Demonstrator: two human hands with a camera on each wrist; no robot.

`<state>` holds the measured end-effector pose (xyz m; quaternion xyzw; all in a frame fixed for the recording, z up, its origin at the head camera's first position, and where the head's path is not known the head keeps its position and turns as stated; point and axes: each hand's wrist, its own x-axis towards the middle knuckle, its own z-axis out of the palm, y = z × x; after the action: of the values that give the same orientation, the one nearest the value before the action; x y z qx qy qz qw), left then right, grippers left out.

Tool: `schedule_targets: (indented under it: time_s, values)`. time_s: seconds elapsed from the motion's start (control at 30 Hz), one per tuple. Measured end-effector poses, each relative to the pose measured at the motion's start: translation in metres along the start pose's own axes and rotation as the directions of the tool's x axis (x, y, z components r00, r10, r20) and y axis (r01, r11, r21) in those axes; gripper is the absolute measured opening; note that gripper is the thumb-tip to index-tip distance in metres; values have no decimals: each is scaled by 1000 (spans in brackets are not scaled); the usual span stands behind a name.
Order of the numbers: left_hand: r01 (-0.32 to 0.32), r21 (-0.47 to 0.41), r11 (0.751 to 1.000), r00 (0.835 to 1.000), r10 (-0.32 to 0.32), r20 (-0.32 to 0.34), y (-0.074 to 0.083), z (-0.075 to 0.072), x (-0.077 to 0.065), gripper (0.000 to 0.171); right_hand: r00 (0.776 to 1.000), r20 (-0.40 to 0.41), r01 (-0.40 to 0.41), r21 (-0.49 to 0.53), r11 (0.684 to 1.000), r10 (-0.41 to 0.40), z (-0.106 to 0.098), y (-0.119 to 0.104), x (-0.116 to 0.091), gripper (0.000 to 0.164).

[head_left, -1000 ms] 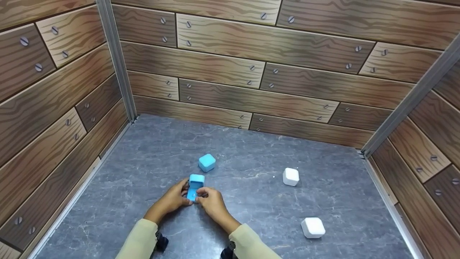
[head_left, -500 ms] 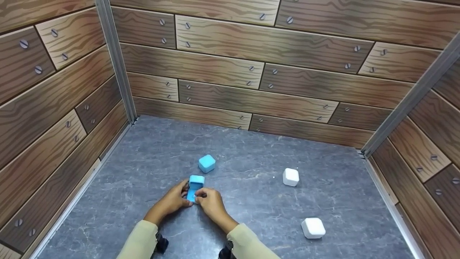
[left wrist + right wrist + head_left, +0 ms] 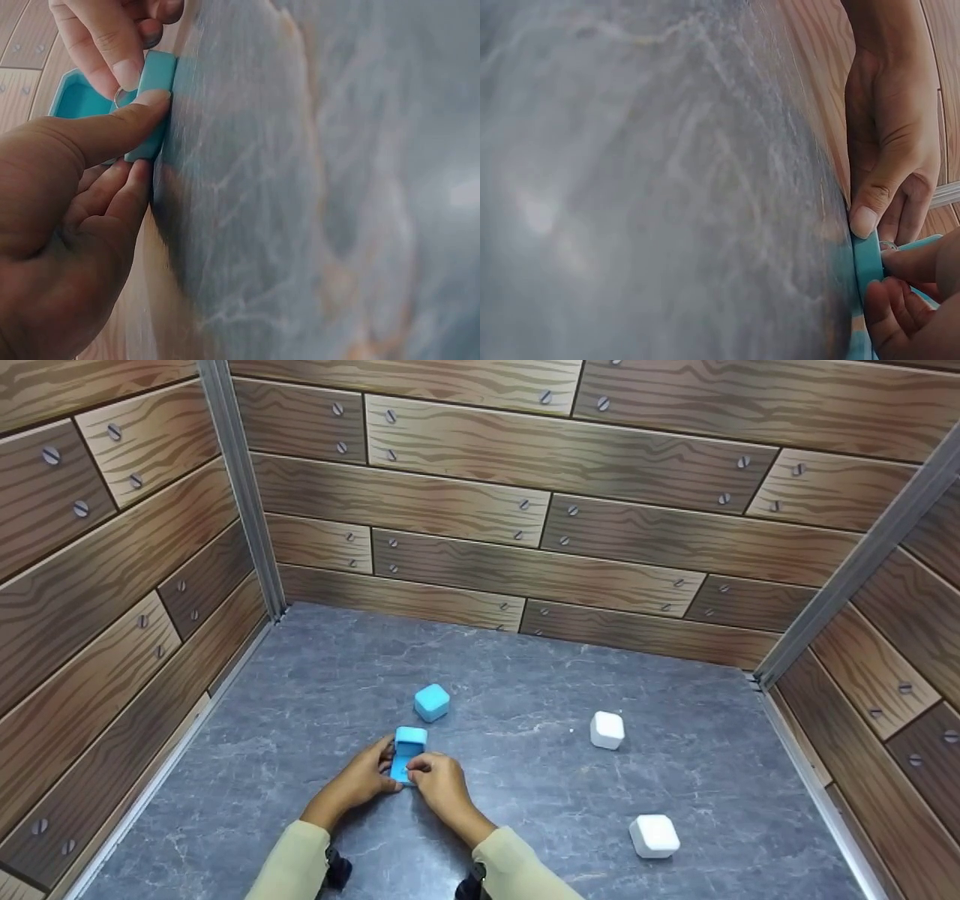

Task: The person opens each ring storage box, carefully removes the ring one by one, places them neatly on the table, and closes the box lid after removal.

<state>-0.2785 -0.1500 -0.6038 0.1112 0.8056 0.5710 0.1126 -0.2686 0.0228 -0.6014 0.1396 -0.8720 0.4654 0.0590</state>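
Note:
An opened turquoise ring box (image 3: pixel 410 740) stands on the grey marbled surface, its lid raised at the far side. My left hand (image 3: pixel 364 772) grips the base from the left, with the thumb across its front in the left wrist view. Over the base, my right hand (image 3: pixel 441 784) pinches a thin ring (image 3: pixel 119 96) between thumb and fingers. The ring sits at the box's cushion, partly hidden by fingertips; how deep it is set I cannot tell. Just beyond the box lies a closed turquoise ring box (image 3: pixel 432 703).
Two closed white boxes stand to the right, a farther white box (image 3: pixel 607 730) and a nearer white box (image 3: pixel 655 836). Wood-patterned walls (image 3: pixel 465 547) enclose the grey surface (image 3: pixel 517 690) at the back and both sides.
My right fingertips have shifted slightly left and inward over the box's base. The left hand keeps its grip and the boxes stay in place; the head view tilts a little.

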Motion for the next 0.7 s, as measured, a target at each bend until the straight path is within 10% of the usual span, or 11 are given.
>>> schedule_targets:
  time_s: [0.7]
  values:
    - [28, 22, 999, 1000, -28, -7, 1, 0, 1, 95, 991, 55, -127, 168, 977, 119, -2, 6, 3, 6]
